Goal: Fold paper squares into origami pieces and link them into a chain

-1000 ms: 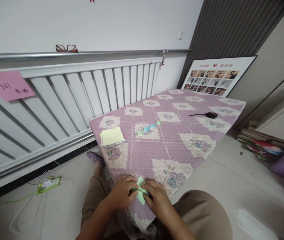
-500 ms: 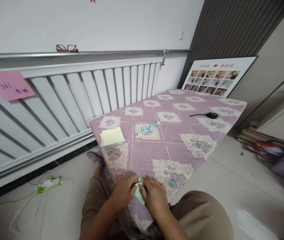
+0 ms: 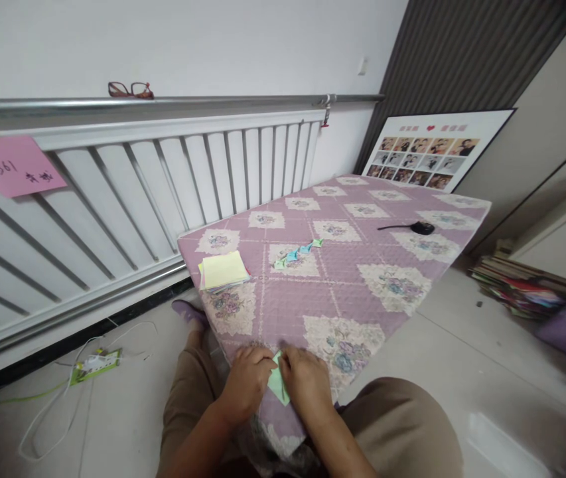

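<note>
A small folded piece of light green paper [image 3: 277, 386] lies on the near corner of the table, between my two hands. My left hand [image 3: 249, 380] is closed at the paper's left edge, its fingertips pressing there. From the other side my right hand [image 3: 307, 380] grips the upper right edge, thumb and fingers together. Farther up the cloth, several small folded paper pieces, green and blue [image 3: 292, 255], sit in a slanting row. A stack of square paper sheets [image 3: 224, 271], yellow on top, rests by the table's left edge.
A purple flowered cloth [image 3: 297, 312] covers the table. Toward its far right lies a black long-handled object [image 3: 422, 228]. A white radiator [image 3: 223, 172] runs along the left, with glasses [image 3: 131, 90] on the pipe above. A power strip [image 3: 96, 366] with cables is on the floor.
My right thumb and fingers have shifted up along the green paper, leaving more of its lower part uncovered. My left hand stays nearly in place. The view has shifted slightly.
</note>
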### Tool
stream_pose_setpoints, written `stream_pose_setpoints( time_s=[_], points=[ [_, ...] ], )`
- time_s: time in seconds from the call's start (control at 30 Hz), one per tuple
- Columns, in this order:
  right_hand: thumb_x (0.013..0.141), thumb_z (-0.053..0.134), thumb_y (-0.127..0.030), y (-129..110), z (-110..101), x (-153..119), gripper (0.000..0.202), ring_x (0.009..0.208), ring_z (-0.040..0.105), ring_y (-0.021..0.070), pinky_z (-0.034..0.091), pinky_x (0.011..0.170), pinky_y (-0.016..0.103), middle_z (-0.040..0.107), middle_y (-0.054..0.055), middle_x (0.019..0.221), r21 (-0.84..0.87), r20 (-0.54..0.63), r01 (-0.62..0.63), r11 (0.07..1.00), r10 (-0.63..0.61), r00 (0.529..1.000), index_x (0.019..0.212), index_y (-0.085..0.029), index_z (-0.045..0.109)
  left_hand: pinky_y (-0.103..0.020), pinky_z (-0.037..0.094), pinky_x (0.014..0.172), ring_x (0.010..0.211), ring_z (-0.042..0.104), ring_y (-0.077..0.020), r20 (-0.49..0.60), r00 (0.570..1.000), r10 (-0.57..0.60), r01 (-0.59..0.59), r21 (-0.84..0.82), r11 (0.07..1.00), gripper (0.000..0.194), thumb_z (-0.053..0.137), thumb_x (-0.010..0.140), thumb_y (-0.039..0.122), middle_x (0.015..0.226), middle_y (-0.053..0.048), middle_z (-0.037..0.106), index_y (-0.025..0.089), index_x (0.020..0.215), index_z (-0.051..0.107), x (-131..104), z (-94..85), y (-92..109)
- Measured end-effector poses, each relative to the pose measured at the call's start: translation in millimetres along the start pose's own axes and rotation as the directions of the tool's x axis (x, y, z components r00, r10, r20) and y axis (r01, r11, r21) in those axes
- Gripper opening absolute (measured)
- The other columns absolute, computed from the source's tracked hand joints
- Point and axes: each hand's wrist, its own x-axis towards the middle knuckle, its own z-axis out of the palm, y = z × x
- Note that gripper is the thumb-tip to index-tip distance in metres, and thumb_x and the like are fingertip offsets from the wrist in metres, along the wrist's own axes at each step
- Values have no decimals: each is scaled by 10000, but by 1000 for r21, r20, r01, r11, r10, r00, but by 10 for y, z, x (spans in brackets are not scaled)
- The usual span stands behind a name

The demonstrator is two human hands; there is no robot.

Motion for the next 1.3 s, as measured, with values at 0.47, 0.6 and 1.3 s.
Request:
stream_pose_setpoints(
  time_s=[0.47, 0.6, 1.3],
  points=[
    [755, 662, -284, 382, -244, -193, 308, 1021, 555, 222, 402, 888, 353, 620, 50, 1067, 483, 119, 251, 839, -347, 930, 1056, -255, 604, -360, 338, 950, 1069, 462, -231, 191, 973, 132, -132, -10, 991, 521, 692, 723, 394, 1203, -21, 555, 264, 1203, 536, -37, -340, 78],
    [670, 716, -255, 382, -275, -249, 455, 1102, 521, 251, 377, 948, 388, 592, 64, 1153, 471, 145, 259, 843, -363, 920, 1110, -259, 599, -360, 331, 952, 1074, 460, -228, 179, 977, 118, -124, 20, 992, 383, 652, 768, 332, 1187, -16, 565, 268, 1137, 572, -34, -298, 77],
    [761, 639, -157, 259, -152, -232, 186, 954, 554, 224, 398, 847, 372, 624, 34, 978, 349, 59, 186, 919, -220, 974, 923, -244, 614, -334, 376, 882, 980, 492, -194, 15, 1000, 21, -21, 57, 998, 207, 484, 897, 187, 1048, -14, 626, 256, 988, 656, -2, -41, 101]
  ],
)
